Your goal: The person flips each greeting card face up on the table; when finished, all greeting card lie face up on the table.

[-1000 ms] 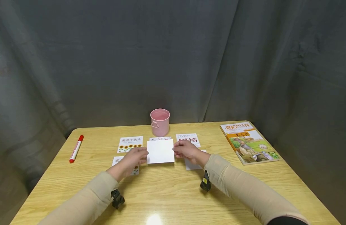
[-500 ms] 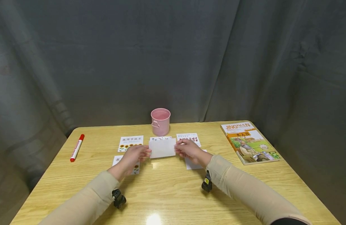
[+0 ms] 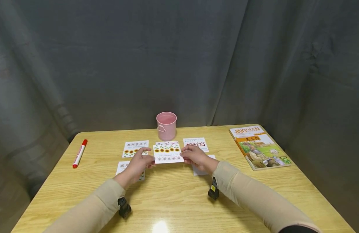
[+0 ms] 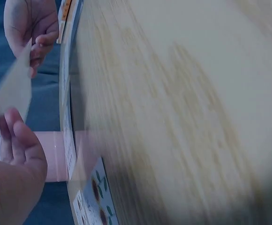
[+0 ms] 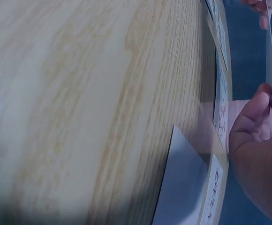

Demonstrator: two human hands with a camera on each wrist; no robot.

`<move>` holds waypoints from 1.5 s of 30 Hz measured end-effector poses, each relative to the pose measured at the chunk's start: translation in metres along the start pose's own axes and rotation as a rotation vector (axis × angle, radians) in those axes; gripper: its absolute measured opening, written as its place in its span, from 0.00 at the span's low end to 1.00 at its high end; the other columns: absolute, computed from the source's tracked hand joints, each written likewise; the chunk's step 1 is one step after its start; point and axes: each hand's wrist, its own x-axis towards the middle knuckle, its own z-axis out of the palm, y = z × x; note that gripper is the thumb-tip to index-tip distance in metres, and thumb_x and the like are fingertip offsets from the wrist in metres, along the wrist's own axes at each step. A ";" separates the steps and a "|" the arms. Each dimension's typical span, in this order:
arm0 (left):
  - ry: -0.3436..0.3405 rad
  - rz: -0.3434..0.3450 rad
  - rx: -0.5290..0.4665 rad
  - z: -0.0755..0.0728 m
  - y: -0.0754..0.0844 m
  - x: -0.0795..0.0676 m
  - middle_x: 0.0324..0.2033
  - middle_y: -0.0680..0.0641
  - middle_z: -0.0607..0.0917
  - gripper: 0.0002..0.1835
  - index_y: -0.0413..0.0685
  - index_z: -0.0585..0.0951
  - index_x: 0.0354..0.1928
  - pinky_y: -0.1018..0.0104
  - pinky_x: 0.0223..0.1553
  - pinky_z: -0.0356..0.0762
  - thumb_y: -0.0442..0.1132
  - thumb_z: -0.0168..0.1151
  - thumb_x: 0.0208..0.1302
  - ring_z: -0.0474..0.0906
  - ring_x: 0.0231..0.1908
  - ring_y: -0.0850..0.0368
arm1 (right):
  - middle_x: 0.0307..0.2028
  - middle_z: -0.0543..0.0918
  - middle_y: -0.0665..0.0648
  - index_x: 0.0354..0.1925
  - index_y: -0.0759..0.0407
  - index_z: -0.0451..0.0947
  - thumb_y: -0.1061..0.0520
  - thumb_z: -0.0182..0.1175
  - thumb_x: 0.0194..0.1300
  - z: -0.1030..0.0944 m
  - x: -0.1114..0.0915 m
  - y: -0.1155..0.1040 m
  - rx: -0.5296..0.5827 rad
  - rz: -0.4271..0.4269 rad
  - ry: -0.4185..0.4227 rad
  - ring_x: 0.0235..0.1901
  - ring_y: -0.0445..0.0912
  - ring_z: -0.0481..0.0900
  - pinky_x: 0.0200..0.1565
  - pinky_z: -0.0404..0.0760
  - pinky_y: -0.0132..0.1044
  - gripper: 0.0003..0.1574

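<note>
A white card (image 3: pixel 167 153) printed with sunflowers and Chinese characters is held up between both hands, its print upside down in the head view. My left hand (image 3: pixel 138 164) holds its left edge, with the index finger raised above the thumb. At the opposite edge, my right hand (image 3: pixel 196 157) pinches the card between thumb and fingers. The right wrist view shows the card (image 5: pixel 269 54) nearly edge-on, the right thumb and finger meeting at its end. In the left wrist view, left fingertips (image 4: pixel 15 117) overlap the near end of the card.
More cards lie on the wooden table (image 3: pixel 173 200): two sunflower cards, one (image 3: pixel 135 145) behind the other at left, a red-lettered card (image 3: pixel 201 142) and a blank one (image 3: pixel 200 171) at right. A pink bucket (image 3: pixel 167 127), red-capped marker (image 3: pixel 79 153) and book (image 3: pixel 258 149) stand or lie around them.
The card has turned over between the hands: its blank side faced up earlier, and the sunflower print shows now. The left index finger has lifted slightly. The other objects have stayed put.
</note>
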 end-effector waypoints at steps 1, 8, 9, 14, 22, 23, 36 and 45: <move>-0.009 -0.010 -0.021 -0.001 -0.001 0.001 0.35 0.44 0.83 0.26 0.32 0.61 0.69 0.61 0.41 0.80 0.30 0.54 0.73 0.81 0.33 0.54 | 0.31 0.75 0.53 0.55 0.73 0.73 0.66 0.58 0.72 0.000 0.001 0.000 -0.023 -0.005 -0.007 0.26 0.39 0.73 0.33 0.79 0.29 0.16; -0.139 -0.027 0.055 -0.003 0.001 0.004 0.37 0.46 0.83 0.27 0.32 0.64 0.70 0.64 0.39 0.76 0.36 0.55 0.75 0.78 0.33 0.58 | 0.37 0.81 0.52 0.54 0.68 0.81 0.64 0.58 0.71 0.008 -0.001 -0.009 -0.259 -0.050 -0.168 0.33 0.42 0.74 0.38 0.75 0.34 0.16; -0.172 -0.010 0.099 -0.002 0.002 0.004 0.35 0.47 0.83 0.26 0.31 0.66 0.69 0.63 0.39 0.76 0.35 0.55 0.75 0.77 0.33 0.58 | 0.39 0.82 0.53 0.54 0.68 0.82 0.64 0.59 0.71 0.010 -0.002 -0.011 -0.291 -0.072 -0.199 0.35 0.42 0.75 0.39 0.75 0.35 0.15; -0.219 0.070 0.285 0.004 0.004 0.002 0.24 0.49 0.75 0.16 0.32 0.79 0.58 0.60 0.34 0.74 0.33 0.58 0.73 0.71 0.27 0.55 | 0.37 0.82 0.53 0.53 0.70 0.82 0.65 0.60 0.71 0.018 -0.004 -0.013 -0.333 -0.136 -0.268 0.36 0.42 0.75 0.41 0.75 0.34 0.15; 0.012 -0.026 0.019 -0.005 0.000 0.003 0.32 0.44 0.79 0.05 0.34 0.71 0.47 0.68 0.32 0.75 0.31 0.52 0.77 0.77 0.30 0.57 | 0.39 0.83 0.56 0.59 0.68 0.70 0.64 0.61 0.71 0.009 -0.002 -0.002 0.013 0.020 -0.166 0.33 0.42 0.82 0.39 0.83 0.33 0.22; 0.017 -0.038 -0.010 -0.007 0.000 0.002 0.33 0.44 0.79 0.04 0.35 0.70 0.46 0.69 0.31 0.76 0.31 0.52 0.77 0.78 0.31 0.58 | 0.38 0.84 0.56 0.56 0.68 0.70 0.65 0.59 0.71 0.007 -0.002 0.000 0.046 0.028 -0.167 0.33 0.42 0.83 0.39 0.84 0.33 0.17; -0.035 0.011 0.340 0.000 0.009 -0.012 0.51 0.39 0.72 0.13 0.35 0.68 0.54 0.53 0.46 0.74 0.35 0.55 0.75 0.72 0.45 0.47 | 0.27 0.80 0.56 0.42 0.69 0.76 0.68 0.56 0.71 -0.005 -0.005 -0.001 -0.196 0.069 -0.169 0.25 0.41 0.78 0.30 0.80 0.28 0.03; -0.369 0.266 0.953 0.030 0.005 -0.026 0.65 0.33 0.72 0.26 0.39 0.78 0.66 0.34 0.64 0.67 0.41 0.62 0.68 0.67 0.65 0.32 | 0.24 0.80 0.56 0.39 0.67 0.75 0.70 0.58 0.66 0.002 -0.007 0.007 -0.286 0.124 -0.164 0.21 0.40 0.78 0.26 0.80 0.26 0.03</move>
